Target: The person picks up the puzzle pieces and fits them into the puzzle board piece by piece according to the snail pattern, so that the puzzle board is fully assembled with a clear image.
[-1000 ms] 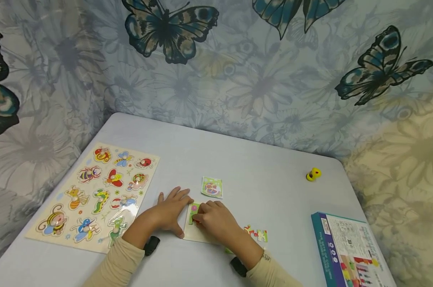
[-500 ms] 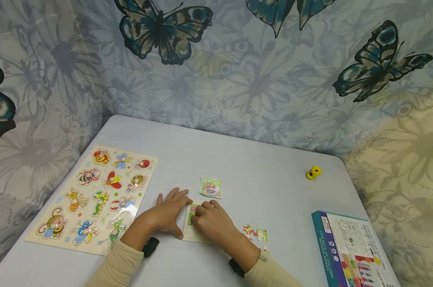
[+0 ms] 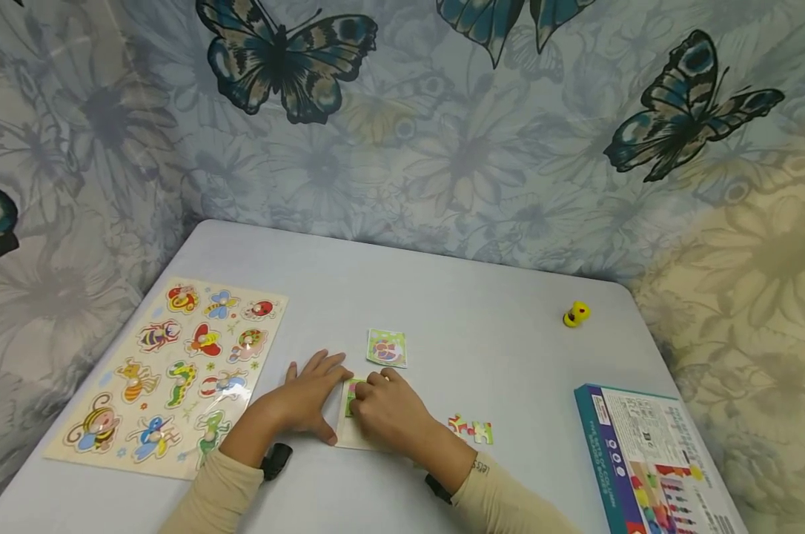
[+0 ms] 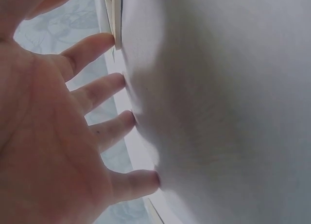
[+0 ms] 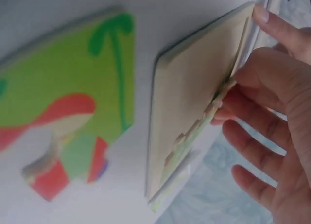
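A small wooden puzzle board (image 3: 350, 437) lies on the white table between both hands. My left hand (image 3: 309, 399) rests beside its left edge, fingers spread; in the left wrist view a fingertip (image 4: 108, 39) touches the board's side. Over the board, my right hand (image 3: 394, 411) pinches a puzzle piece (image 5: 226, 88) between thumb and finger, at the row of fitted green pieces (image 5: 184, 144). The held piece's picture is hidden. Loose puzzle pieces (image 3: 482, 432) lie right of my right wrist; a green and red one (image 5: 73, 112) looms close in the right wrist view.
A square butterfly picture card (image 3: 386, 348) lies beyond the board. At left is a large insect-picture board (image 3: 196, 348). A yellow toy (image 3: 577, 314) stands at the far right, and a boxed set (image 3: 649, 445) lies near the right edge. Patterned walls border the table.
The head view has shifted slightly. My right hand keeps working at the board's upper left, its forearm now covering loose pieces seen earlier. The left hand stays in place.
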Available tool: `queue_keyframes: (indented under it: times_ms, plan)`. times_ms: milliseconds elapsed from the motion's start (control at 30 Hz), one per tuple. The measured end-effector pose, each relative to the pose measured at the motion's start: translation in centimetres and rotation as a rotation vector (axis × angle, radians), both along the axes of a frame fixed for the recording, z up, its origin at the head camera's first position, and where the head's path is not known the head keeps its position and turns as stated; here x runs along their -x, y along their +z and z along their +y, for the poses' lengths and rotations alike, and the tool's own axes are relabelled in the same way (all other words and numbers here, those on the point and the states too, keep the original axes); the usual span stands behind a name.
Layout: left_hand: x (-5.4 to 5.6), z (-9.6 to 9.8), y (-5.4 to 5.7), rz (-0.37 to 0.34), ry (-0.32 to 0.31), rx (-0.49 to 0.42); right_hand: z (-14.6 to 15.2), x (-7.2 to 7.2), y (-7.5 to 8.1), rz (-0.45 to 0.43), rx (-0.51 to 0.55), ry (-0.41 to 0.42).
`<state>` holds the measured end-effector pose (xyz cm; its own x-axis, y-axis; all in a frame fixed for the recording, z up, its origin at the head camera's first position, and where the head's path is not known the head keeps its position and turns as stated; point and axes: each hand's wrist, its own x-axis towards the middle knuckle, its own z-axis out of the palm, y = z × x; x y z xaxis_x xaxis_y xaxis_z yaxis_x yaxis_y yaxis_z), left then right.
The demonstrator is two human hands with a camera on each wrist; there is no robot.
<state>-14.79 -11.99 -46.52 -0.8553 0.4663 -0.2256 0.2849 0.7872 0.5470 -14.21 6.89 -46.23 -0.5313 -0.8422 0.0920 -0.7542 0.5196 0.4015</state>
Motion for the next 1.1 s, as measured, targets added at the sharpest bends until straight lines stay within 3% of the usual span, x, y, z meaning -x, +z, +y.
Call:
queue_keyframes:
  times_ms: [267, 400, 500, 600, 867, 1100]
  plan:
    - [0.0, 0.3, 0.1, -0.001, -0.010, -0.002, 0.5, -0.1, -0.2, -0.046, -0.002, -0.024]
    - [0.0, 0.3, 0.0, -0.009, -0.006, -0.001, 0.9, -0.2, 0.6, -0.186, 0.026, -0.065]
    - [-0.1, 0.2, 0.0, -0.011, 0.003, 0.006, 2.2, -0.1, 1.5, -0.324, 0.116, -0.107]
    - [-0.1, 0.1, 0.2, -0.011, 0.010, 0.010, 4.6, -0.3, 2.3, -0.396, 0.213, -0.167]
    - [-0.3, -0.1, 0.3, -0.018, 0.013, -0.020, 12.2, -2.0, 1.8, -0.401, 0.322, -0.356]
    - [0.0, -0.2, 0.2, 0.006, -0.006, -0.013, 14.4, -3.0, 1.1, -0.415, 0.320, -0.434]
